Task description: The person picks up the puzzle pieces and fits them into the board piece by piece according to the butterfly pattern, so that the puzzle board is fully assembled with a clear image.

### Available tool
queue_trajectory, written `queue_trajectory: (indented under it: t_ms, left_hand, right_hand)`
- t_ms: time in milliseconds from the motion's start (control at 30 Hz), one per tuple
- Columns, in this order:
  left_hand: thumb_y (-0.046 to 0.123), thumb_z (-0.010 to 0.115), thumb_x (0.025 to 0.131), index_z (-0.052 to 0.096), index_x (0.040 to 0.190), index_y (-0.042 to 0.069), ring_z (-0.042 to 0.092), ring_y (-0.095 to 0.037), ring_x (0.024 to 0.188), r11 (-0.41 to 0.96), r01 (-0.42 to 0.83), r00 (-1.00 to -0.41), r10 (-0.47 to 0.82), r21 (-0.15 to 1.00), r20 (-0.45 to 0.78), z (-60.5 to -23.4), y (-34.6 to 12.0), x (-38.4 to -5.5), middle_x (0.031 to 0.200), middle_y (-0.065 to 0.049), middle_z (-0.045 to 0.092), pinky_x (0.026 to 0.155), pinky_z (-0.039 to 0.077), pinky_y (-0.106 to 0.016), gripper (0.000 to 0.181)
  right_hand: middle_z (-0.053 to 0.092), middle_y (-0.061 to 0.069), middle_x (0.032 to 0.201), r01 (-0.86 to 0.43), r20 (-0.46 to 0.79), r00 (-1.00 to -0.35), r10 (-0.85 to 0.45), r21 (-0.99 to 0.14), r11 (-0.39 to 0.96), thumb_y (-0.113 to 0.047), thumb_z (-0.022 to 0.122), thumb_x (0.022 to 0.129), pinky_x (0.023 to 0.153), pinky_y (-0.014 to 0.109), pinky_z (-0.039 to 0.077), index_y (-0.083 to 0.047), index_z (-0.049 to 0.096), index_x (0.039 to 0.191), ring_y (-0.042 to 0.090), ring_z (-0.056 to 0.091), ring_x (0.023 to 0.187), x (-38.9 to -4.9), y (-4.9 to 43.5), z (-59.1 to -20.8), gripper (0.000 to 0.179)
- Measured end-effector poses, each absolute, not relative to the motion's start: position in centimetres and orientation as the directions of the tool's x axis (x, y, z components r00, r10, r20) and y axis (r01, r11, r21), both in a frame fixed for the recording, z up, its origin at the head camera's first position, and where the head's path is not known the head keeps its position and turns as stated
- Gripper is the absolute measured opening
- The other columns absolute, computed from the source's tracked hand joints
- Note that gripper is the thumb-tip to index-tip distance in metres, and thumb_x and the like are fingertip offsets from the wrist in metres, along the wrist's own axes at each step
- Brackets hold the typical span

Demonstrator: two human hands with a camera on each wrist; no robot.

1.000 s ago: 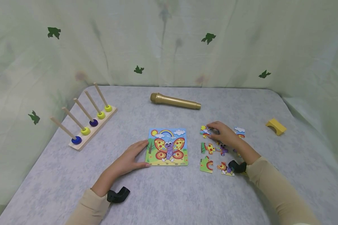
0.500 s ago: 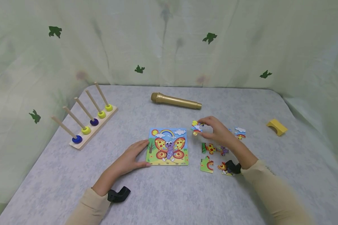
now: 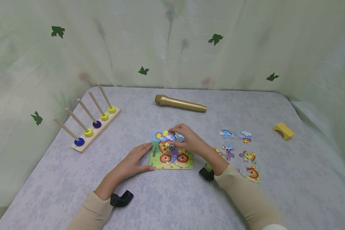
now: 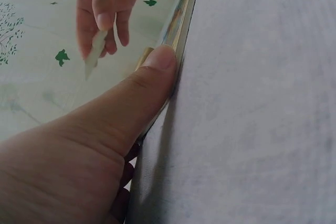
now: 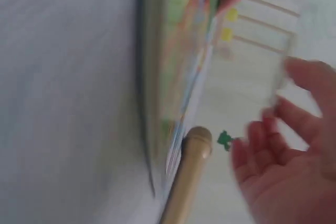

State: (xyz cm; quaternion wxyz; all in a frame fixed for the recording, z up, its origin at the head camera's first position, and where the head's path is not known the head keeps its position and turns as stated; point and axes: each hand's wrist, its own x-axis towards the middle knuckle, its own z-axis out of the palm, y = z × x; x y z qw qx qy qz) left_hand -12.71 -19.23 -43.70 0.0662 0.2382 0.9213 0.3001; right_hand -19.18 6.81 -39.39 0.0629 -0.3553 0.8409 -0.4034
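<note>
My left hand (image 3: 132, 162) rests at the left side of the square butterfly puzzle board (image 3: 158, 162), fingertips on its left edge and thumb near the lower left corner. In the left wrist view the thumb (image 4: 139, 90) presses against the board's rim. Over the board's upper part, my right hand (image 3: 193, 142) pinches a puzzle piece (image 4: 95, 53) with a sun and cloud on it between thumb and fingers. Seen edge-on in the left wrist view, that piece is tilted and raised above the board. The board's upper right corner is hidden behind the right hand.
Several loose puzzle pieces (image 3: 228, 151) lie to the right, some covered by the right forearm. A gold toy microphone (image 3: 181, 103) lies behind the board. Left stands a wooden peg rack (image 3: 96, 131) with blue and yellow beads; far right, a yellow arch block (image 3: 283, 131).
My right hand has picked up the sun-and-cloud puzzle piece from the loose pieces and carried it left over the board. My left hand has stayed at the board's edge.
</note>
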Motion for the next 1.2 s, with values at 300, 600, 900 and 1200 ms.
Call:
queue_trajectory:
  t_ms: [300,600,900,1200]
  left_hand:
    - [0.049,0.067,0.074,0.03,0.14,0.004,0.024,-0.033,0.129,0.708,0.402,-0.875,0.484,0.581,0.016,-43.6,-19.2,-12.8,0.142,-0.013,0.03,0.1,0.023,-0.05,0.088]
    - [0.049,0.066,0.075,0.029,0.139,0.002,0.024,-0.033,0.129,0.736,0.413,-0.861,0.507,0.537,-0.033,-42.7,-19.0,-12.9,0.142,-0.014,0.029,0.101,0.023,-0.048,0.088]
    - [0.055,0.07,0.067,0.032,0.137,0.003,0.028,-0.033,0.126,0.749,0.425,-0.852,0.521,0.509,-0.054,-42.2,-19.0,-14.1,0.138,-0.015,0.033,0.101,0.024,-0.048,0.096]
    - [0.064,0.07,0.059,0.031,0.141,0.016,0.027,-0.028,0.12,0.748,0.404,-0.849,0.521,0.527,-0.088,-42.6,-19.2,-15.2,0.132,-0.01,0.033,0.096,0.028,-0.049,0.102]
  right_hand:
    - [0.046,0.005,0.117,-0.524,0.029,-0.749,-0.662,-0.638,0.565,-0.022,0.062,0.086,0.086,0.033,0.039,-0.011,0.052,0.127,0.019,0.043,0.106,-19.8,5.3,-41.5,0.044]
    - [0.047,0.007,0.12,-0.534,0.006,-0.761,-0.648,-0.572,0.622,-0.027,0.065,0.083,0.09,0.038,0.036,-0.015,0.056,0.124,0.024,0.042,0.109,-20.3,4.9,-42.0,0.043]
    - [0.041,0.01,0.133,-0.531,-0.009,-0.769,-0.64,-0.549,0.646,-0.031,0.062,0.084,0.098,0.045,0.028,-0.021,0.055,0.125,0.029,0.036,0.12,-21.2,4.1,-42.1,0.043]
    - [0.047,0.005,0.123,-0.526,0.014,-0.795,-0.606,-0.513,0.679,-0.032,0.062,0.084,0.092,0.042,0.034,-0.024,0.057,0.123,0.022,0.043,0.111,-21.5,3.5,-42.4,0.04]
